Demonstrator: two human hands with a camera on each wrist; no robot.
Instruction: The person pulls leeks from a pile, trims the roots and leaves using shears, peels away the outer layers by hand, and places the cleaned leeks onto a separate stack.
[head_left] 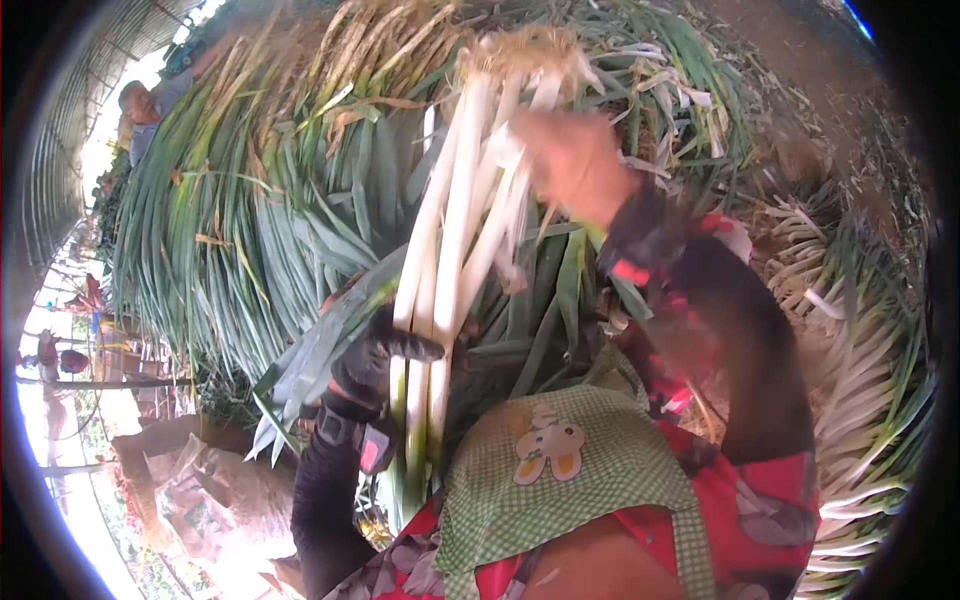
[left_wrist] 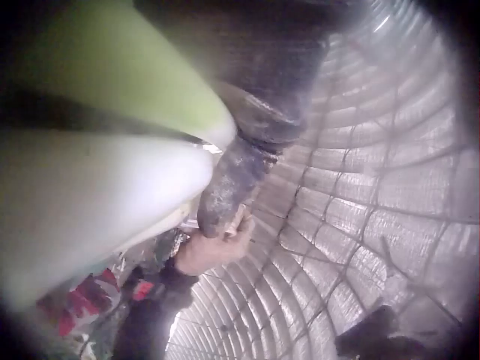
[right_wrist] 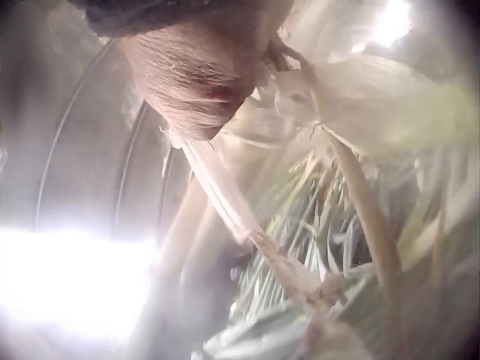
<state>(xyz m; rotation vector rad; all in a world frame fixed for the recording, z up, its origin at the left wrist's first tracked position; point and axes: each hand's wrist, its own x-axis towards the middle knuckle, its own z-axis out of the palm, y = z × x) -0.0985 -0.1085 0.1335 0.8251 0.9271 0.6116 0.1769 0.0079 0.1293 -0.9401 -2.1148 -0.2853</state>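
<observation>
A small bundle of long green onions (head_left: 450, 220) stands upright in front of the person, white stalks and shaggy roots at the top. My left hand (head_left: 385, 355), in a dark glove, grips the stalks low down where white turns green. In the left wrist view its gloved finger curls past two thick stalks (left_wrist: 112, 195). My bare right hand (head_left: 575, 165), blurred, is at the upper stalks just below the roots. Its fingers pinch pale outer skin, and a dry strip of skin (right_wrist: 217, 187) hangs below that hand in the right wrist view.
A large heap of green onions (head_left: 230, 210) lies behind the bundle. Rows of white-stalked onions (head_left: 860, 430) lie along the right side. Crumpled brown paper sacks (head_left: 215, 500) sit at lower left. Another person (head_left: 150, 105) is at far upper left. A green checked apron (head_left: 580, 470) covers the lap.
</observation>
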